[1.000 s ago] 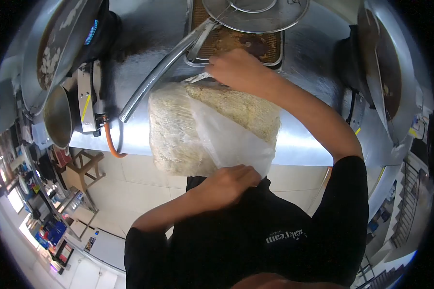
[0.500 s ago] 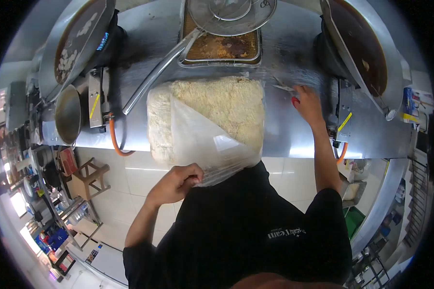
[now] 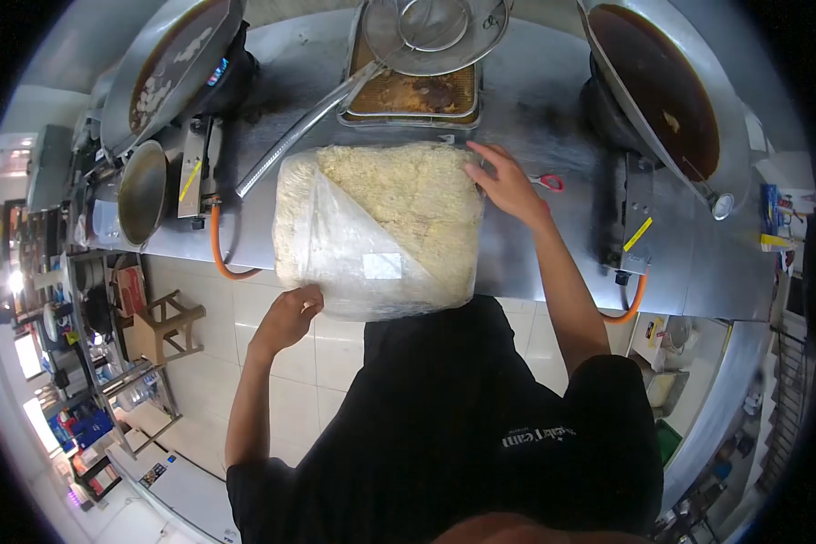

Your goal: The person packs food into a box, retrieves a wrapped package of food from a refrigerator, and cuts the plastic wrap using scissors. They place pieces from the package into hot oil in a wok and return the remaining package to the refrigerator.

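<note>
A clear plastic bag of pale yellow crumbs (image 3: 399,195) lies on the steel counter's front edge. Its film has a cloudy, folded-looking triangle with a white label at the lower middle. My left hand (image 3: 288,317) is closed at the bag's near left corner, fingertips pinched against the film. At the far right corner, my right hand (image 3: 510,184) is open, thumb and fingers apart, by the bag's side. Red-handled scissors (image 3: 549,182) lie on the counter just right of that hand; their blades are mostly hidden behind it.
A long-handled strainer (image 3: 435,54) rests over a rack tray (image 3: 411,118) behind the bag. Large woks of dark liquid stand left (image 3: 177,72) and right (image 3: 653,82), with burner controls and orange hoses at the counter front. A wooden stool (image 3: 168,322) is on the floor at left.
My right hand has let go of the scissors and moved left to the bag. My left hand has moved up and left, and the pulled film now lies against the bag's near side.
</note>
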